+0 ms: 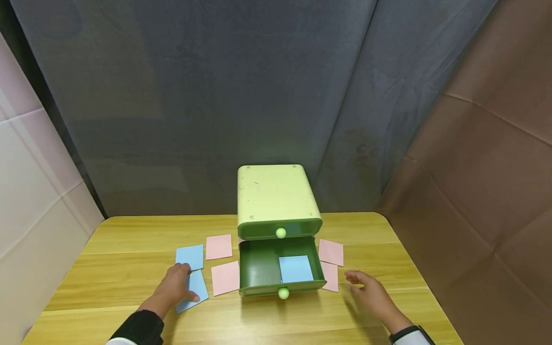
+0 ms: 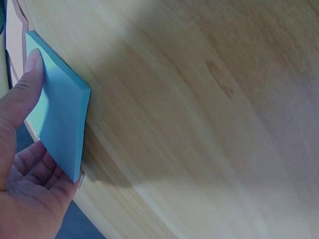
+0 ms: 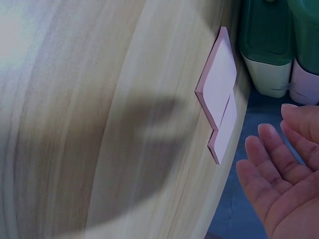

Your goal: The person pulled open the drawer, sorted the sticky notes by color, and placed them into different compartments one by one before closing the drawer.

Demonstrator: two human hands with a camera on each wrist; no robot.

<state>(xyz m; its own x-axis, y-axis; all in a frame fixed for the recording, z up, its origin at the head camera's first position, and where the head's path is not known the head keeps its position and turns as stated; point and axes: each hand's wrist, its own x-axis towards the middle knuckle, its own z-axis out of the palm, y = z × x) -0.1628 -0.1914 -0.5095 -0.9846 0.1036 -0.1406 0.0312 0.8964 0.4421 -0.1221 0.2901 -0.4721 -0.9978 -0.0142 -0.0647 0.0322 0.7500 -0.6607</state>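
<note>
Blue, and lifted at one edge, the nearer blue sticky-note pad [image 2: 60, 109] is pinched by the left hand [image 1: 177, 286], thumb on its top face and fingers curled beneath, as the left wrist view shows plainly. It sits on the wooden table [image 1: 129, 230] to the left of the green drawer box [image 1: 276, 201], well apart from it. A second blue pad [image 1: 190, 257] lies just behind the held one, almost touching it. Between these and the drawer box lie two pink pads, one [image 1: 219, 247] farther back and one [image 1: 226, 278] just beside the open lower drawer [image 1: 258, 268].

That drawer is pulled out toward the person (its upper neighbour is closed, round knob [image 1: 281, 233] showing), and a blue pad [image 1: 295, 269] lies flat inside it, on the right half of the floor.

To the right of the drawer box, two more pink pads [image 3: 219, 84] overlap at a corner. The right hand [image 1: 368, 290] is near them without touching, fingers straight and loosely spread, palm empty in the right wrist view.
</note>
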